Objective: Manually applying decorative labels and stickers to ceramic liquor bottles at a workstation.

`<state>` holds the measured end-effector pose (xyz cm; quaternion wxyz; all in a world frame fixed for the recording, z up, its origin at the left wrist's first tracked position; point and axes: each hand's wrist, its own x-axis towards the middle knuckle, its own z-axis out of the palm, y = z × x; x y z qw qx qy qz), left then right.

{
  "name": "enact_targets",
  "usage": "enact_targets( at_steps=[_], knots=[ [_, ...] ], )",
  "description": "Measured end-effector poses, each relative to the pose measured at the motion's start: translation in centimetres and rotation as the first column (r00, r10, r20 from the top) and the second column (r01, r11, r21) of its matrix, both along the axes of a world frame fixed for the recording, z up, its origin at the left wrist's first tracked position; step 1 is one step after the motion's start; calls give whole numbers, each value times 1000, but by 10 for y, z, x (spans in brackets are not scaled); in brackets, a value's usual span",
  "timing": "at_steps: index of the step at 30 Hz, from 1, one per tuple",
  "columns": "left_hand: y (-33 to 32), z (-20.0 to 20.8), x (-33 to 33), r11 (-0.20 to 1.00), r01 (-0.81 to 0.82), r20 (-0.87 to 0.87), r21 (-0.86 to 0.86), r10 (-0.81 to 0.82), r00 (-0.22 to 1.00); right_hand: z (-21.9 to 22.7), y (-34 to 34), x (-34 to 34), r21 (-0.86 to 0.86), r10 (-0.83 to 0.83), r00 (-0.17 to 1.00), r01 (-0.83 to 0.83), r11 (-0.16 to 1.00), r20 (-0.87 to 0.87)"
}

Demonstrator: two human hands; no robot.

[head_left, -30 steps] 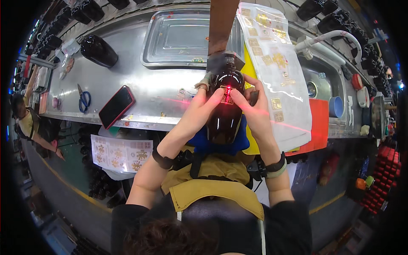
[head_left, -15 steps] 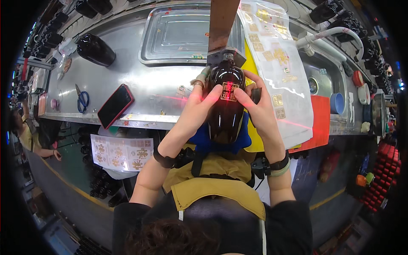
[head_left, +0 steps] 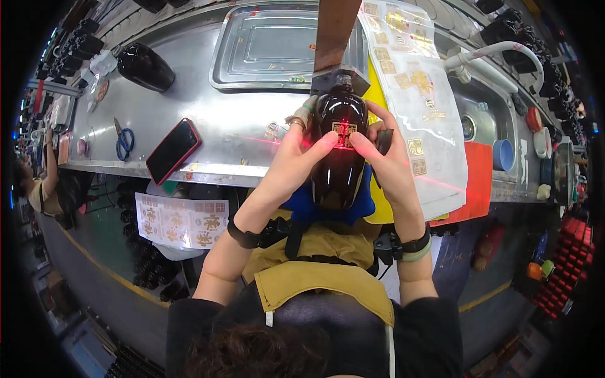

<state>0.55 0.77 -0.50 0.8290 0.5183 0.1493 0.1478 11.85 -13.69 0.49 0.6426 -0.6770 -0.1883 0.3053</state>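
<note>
W/ L hand (head_left: 291,155) & R hand (head_left: 389,159) gripping the dark-brown bottle (head_left: 337,179) over the blue cloth (head_left: 302,203), thumbs at L/R edges of the gold sq. label (head_left: 344,133), ctr. it on the red laser cross (head_left: 344,146) & press evenly to avoid skew.

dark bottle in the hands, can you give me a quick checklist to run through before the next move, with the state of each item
1. Bottle steadied on both sides: ok, left hand and right hand grip it.
2. Red light on the gold label: ok, it crosses it.
3. Label edges fully flat: cannot tell, too small.
4. Right hand free of extras: not ok, a small dark piece is in it.
5. Phone clear of the bottle: ok, well to the left.
</note>
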Motion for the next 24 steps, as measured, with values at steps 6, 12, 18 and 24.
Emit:
enact_targets(
  at_steps=[6, 12, 18, 24],
  knots=[
    [0, 0, -3, 1000, 18, -7, 17, -18, 1000, -2, -1, -1, -8, 3, 999, -3, 1000, 52],
    [-1, -1, -3, 999, 15, 31, -33, -14, 999, -5, -1, -2, 27, 3, 999, -4, 1000, 50],
    [-1, -3, -4, 1000, 22, 5, -1, -22, 1000, -6, -2, -2, 52, -1, 999, -1, 999, 37],
    [-2, -2, -3, 994, 11, 40, -107, -7, 999, -6, -2, -2, 75, -9, 1000, 10, 997, -8]
  ],
)
